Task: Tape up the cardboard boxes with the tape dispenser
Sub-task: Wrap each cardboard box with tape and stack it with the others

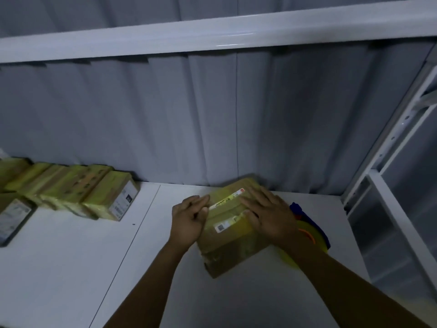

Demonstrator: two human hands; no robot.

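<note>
A cardboard box [230, 242] wrapped in yellowish tape, with white labels on top, lies on the white table [71, 268]. My left hand [189, 217] presses against the box's left side with straight fingers. My right hand [267, 213] lies flat on the box's top right with fingers spread. Behind my right wrist, a blue tape dispenser [307, 221] with a yellow tape roll rests on the table, partly hidden by my arm.
A row of several taped boxes [78, 190] stands at the back left against the grey corrugated wall. A darker box [14, 218] lies at the far left edge. A white shelf frame [390, 185] rises on the right, and a white beam crosses overhead.
</note>
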